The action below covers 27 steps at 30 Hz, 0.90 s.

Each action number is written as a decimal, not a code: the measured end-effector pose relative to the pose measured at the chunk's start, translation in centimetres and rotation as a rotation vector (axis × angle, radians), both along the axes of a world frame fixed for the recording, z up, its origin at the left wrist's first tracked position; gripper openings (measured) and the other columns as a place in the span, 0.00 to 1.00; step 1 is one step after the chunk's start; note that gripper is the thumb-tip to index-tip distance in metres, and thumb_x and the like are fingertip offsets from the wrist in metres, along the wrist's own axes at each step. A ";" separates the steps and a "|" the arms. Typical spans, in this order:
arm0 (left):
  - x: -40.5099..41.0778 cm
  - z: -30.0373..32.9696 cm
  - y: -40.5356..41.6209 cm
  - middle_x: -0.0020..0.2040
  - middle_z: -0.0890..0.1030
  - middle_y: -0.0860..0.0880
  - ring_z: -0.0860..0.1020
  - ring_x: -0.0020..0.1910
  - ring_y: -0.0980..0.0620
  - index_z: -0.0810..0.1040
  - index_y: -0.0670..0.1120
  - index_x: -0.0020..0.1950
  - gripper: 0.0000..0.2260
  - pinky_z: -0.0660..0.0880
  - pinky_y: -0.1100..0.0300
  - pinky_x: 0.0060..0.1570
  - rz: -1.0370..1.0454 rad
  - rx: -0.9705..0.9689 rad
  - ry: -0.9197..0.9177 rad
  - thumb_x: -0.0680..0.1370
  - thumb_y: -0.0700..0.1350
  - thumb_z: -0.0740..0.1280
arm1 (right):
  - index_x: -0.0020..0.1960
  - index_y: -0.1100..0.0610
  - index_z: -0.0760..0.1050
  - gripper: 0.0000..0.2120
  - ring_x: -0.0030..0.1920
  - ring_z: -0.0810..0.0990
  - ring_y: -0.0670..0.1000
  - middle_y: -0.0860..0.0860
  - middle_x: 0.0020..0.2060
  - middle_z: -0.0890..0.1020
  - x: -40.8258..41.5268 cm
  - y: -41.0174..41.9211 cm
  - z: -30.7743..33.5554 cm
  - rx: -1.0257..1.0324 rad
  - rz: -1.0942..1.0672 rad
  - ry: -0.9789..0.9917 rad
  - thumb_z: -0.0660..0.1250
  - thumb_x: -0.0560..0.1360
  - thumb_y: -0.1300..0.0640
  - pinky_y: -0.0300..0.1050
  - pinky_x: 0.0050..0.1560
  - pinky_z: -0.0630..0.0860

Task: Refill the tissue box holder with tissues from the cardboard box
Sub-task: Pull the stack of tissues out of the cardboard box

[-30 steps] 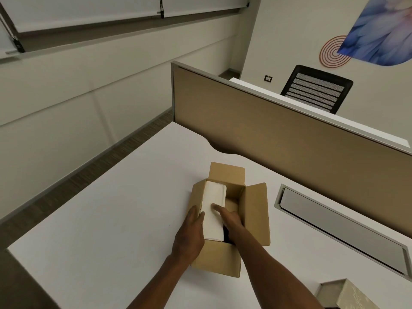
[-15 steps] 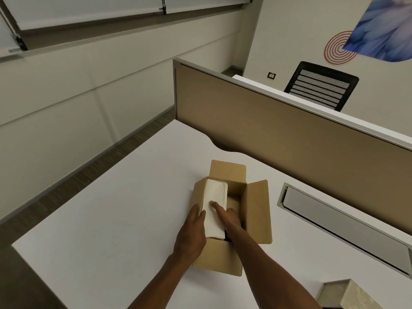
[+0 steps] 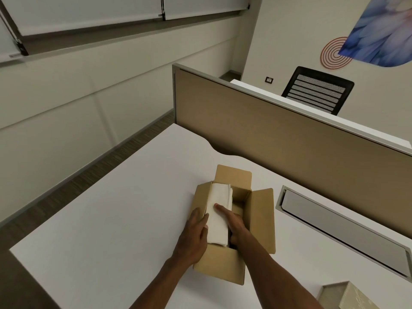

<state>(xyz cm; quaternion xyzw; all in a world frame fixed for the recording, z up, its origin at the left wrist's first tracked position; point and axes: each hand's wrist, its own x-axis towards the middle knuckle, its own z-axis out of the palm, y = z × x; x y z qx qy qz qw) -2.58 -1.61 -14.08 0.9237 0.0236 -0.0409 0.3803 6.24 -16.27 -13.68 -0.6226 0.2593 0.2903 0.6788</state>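
An open brown cardboard box [image 3: 260, 219] stands on the white desk, flaps spread. A white stack of tissues [image 3: 219, 208] sits along the box's left side, its top above the rim. My left hand [image 3: 194, 239] presses against the stack's left face at the box's left wall. My right hand [image 3: 234, 224] reaches inside the box, thumb on top of the stack and fingers down its right side. Both hands clasp the stack. The beige tissue box holder [image 3: 354, 296] shows only partly at the bottom right corner.
The white desk [image 3: 111, 219] extends left and toward me. A tan partition [image 3: 278, 139] runs behind the box. A grey cable tray lid [image 3: 343, 228] is set into the desk to the right. A black mesh chair [image 3: 318, 90] stands beyond the partition.
The tissue stack has risen slightly between my hands, and its top layers now fan apart at the far end. Both hands keep their grip at the box.
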 end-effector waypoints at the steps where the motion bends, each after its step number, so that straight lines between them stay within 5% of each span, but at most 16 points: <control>1: 0.0 0.0 -0.1 0.83 0.51 0.52 0.56 0.81 0.50 0.59 0.54 0.80 0.23 0.62 0.57 0.75 0.002 -0.010 0.007 0.85 0.52 0.55 | 0.61 0.57 0.76 0.42 0.54 0.85 0.62 0.59 0.53 0.86 0.0 -0.1 0.3 0.020 0.011 -0.004 0.86 0.53 0.42 0.63 0.59 0.80; 8: -0.3 0.6 -1.0 0.83 0.47 0.51 0.54 0.81 0.50 0.44 0.53 0.82 0.29 0.61 0.54 0.75 0.006 -0.012 0.092 0.84 0.57 0.52 | 0.64 0.57 0.75 0.32 0.58 0.83 0.63 0.60 0.55 0.85 -0.1 -1.2 1.8 0.103 0.060 -0.019 0.81 0.65 0.49 0.62 0.59 0.79; 14: -0.1 0.8 -0.9 0.83 0.46 0.50 0.53 0.81 0.49 0.42 0.52 0.82 0.30 0.59 0.53 0.76 0.002 -0.014 0.126 0.85 0.56 0.52 | 0.65 0.57 0.74 0.30 0.57 0.83 0.62 0.60 0.57 0.84 -0.5 -1.3 2.7 0.122 0.030 -0.014 0.80 0.68 0.51 0.58 0.52 0.81; 19: 0.4 3.4 -1.0 0.83 0.50 0.51 0.53 0.81 0.49 0.47 0.51 0.82 0.29 0.58 0.52 0.77 0.027 -0.109 0.116 0.85 0.56 0.55 | 0.66 0.55 0.73 0.30 0.56 0.84 0.61 0.59 0.57 0.84 -0.9 -1.9 3.2 0.113 -0.015 -0.059 0.80 0.68 0.50 0.57 0.49 0.82; 27: 3.2 6.6 -3.1 0.79 0.64 0.49 0.68 0.75 0.47 0.57 0.52 0.81 0.28 0.72 0.47 0.70 0.077 -0.193 0.014 0.83 0.58 0.58 | 0.65 0.53 0.72 0.37 0.54 0.84 0.58 0.56 0.55 0.84 -1.3 -3.2 4.5 -0.059 -0.024 -0.209 0.81 0.62 0.43 0.58 0.56 0.82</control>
